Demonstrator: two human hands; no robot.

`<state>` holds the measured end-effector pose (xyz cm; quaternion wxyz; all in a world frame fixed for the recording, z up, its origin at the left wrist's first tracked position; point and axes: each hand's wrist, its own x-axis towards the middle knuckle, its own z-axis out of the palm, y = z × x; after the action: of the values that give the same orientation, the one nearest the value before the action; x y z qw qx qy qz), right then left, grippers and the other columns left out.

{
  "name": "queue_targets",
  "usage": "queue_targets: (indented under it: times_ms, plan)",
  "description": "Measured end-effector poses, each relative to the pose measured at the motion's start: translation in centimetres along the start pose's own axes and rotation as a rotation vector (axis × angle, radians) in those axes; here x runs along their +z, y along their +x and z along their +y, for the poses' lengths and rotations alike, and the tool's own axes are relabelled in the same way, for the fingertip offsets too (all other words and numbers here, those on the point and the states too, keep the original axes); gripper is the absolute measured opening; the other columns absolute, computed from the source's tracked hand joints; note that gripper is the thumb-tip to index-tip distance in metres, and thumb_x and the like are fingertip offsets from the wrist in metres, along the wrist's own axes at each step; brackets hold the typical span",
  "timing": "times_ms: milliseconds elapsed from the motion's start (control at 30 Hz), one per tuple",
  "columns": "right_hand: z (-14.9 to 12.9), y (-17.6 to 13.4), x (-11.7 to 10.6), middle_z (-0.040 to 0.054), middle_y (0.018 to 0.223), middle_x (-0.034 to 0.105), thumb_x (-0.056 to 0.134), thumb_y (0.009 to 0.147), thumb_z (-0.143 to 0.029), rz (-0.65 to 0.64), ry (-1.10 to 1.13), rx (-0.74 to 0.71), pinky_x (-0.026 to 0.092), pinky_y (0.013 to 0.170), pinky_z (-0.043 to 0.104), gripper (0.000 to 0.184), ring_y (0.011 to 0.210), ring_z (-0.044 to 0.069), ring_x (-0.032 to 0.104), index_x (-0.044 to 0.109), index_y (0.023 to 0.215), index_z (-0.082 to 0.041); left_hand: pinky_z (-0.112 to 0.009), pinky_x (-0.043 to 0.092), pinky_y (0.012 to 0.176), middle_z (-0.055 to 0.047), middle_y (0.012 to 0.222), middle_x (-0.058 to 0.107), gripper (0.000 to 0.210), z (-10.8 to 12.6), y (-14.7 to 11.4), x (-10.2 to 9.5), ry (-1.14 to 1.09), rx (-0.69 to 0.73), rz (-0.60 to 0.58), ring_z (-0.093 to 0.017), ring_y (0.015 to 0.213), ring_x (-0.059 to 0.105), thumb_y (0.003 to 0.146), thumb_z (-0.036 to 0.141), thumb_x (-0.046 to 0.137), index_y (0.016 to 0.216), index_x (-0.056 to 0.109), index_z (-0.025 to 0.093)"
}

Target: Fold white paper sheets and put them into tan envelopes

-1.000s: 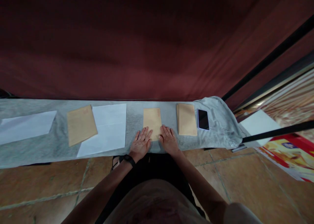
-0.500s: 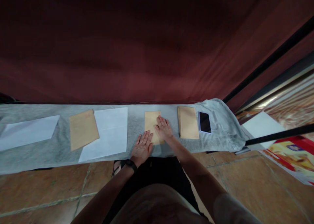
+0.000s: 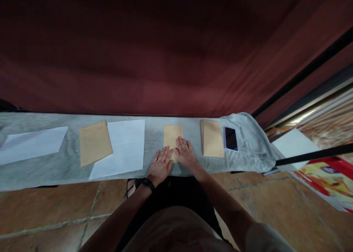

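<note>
A small tan paper envelope (image 3: 172, 135) lies on the grey cloth in front of me, its lower part covered by my hands. My left hand (image 3: 161, 165) rests flat at its lower left corner, fingers stretched out. On the lower right part lies my right hand (image 3: 185, 151), palm down with fingers extended. The two hands nearly touch at the thumbs. A stack of similar tan envelopes (image 3: 213, 138) sits to the right. To the left, a larger-looking tan envelope (image 3: 95, 143) overlaps a white paper sheet (image 3: 127, 145).
A phone (image 3: 231, 138) lies right of the stack. Another white sheet (image 3: 33, 143) is at the far left of the cloth-covered table (image 3: 154, 132). Dark red fabric (image 3: 165, 68) hangs behind. Black bars (image 3: 314, 154) and a red-and-yellow box (image 3: 331, 182) are at the right.
My right hand has slid down the envelope toward me, uncovering more of its upper right. My left hand stays almost in place. The view has shifted slightly.
</note>
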<state>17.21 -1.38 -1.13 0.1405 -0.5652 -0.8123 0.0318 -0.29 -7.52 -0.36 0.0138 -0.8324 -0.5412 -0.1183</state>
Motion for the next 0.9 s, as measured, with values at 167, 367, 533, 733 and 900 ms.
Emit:
queue_targets:
  times_ms: [167,367,533,733,900]
  plan:
    - [-0.8,-3.7,-0.6,0.0138,0.159,0.041,0.042,0.104,-0.033,0.030,-0.003,-0.101,0.025,0.124,0.049,0.056,0.150,0.025,0.037,0.037,0.156,-0.012,-0.051,0.026,0.125,-0.012,0.162,0.035,0.056,-0.1,-0.1,0.3,-0.014,0.000,0.014,-0.027,0.151,0.033,0.101,0.032,0.037,0.155,0.040,0.015]
    - [-0.9,-6.9,-1.7,0.0105,0.160,0.042,0.042,0.106,-0.040,0.044,0.011,-0.177,0.026,0.124,0.047,0.054,0.147,0.024,0.040,0.042,0.154,-0.015,-0.051,0.026,0.125,-0.013,0.162,0.035,0.056,-0.1,0.0,0.1,-0.011,0.002,0.015,-0.027,0.152,0.032,0.102,0.032,0.034,0.154,0.041,0.014]
    - [-0.8,-9.3,-2.3,0.0092,0.160,0.042,0.046,0.105,-0.040,0.050,0.025,-0.226,0.025,0.125,0.046,0.054,0.147,0.023,0.040,0.042,0.153,-0.016,-0.053,0.026,0.124,-0.013,0.162,0.035,0.055,0.0,0.0,0.2,-0.012,-0.021,-0.008,-0.027,0.151,0.033,0.103,0.033,0.030,0.154,0.041,0.015]
    - [-1.1,-10.6,-1.8,0.0131,0.158,0.045,0.056,0.099,-0.037,0.071,0.015,-0.188,0.024,0.124,0.050,0.060,0.146,0.027,0.040,0.043,0.153,-0.014,-0.047,0.025,0.125,-0.013,0.164,0.034,0.057,1.6,2.5,0.7,-0.034,-0.051,-0.070,-0.027,0.153,0.030,0.104,0.037,0.030,0.155,0.039,0.014]
    - [-1.1,-10.7,-1.5,0.0143,0.152,0.053,0.060,0.097,-0.037,0.059,0.034,-0.176,0.023,0.124,0.051,0.058,0.144,0.028,0.041,0.048,0.148,-0.013,-0.047,0.020,0.127,-0.009,0.165,0.033,0.058,2.5,7.1,1.9,-0.081,-0.043,-0.144,-0.024,0.155,0.024,0.104,0.037,0.027,0.158,0.034,0.016]
